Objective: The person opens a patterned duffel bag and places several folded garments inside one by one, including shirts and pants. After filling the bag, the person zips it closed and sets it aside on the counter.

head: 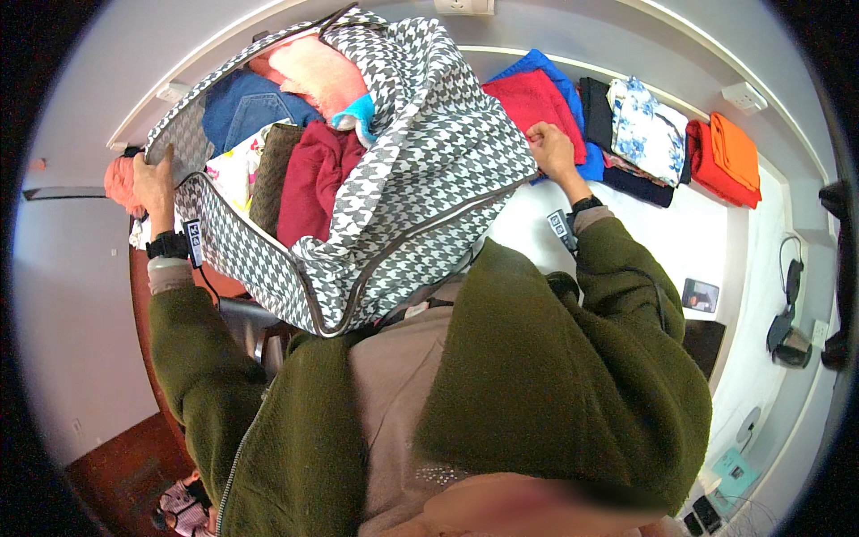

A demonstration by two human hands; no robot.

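Observation:
Before me a large houndstooth fabric storage bag (443,154) leans on its side, its zippered top unzipped and folded back. Inside lie blue denim (251,111), a peach fleecy cloth (322,70), a dark red garment (315,181), a brown patterned cloth (275,174) and a white printed cloth (235,161). My left hand (153,188) grips the left rim of the bag, thumb on the inner side. At the opposite corner, my right hand (556,153) has its fingers curled on the bag's edge, in front of a folded red cloth (540,101).
Right of the bag, folded stacks line the white table (698,235): blue cloth (537,64), white-and-blue floral cloth (647,131), orange cloth (735,151). A phone (700,295) lies nearer. Peach cloth (122,184) sits at far left. Another person (184,507) is lower left.

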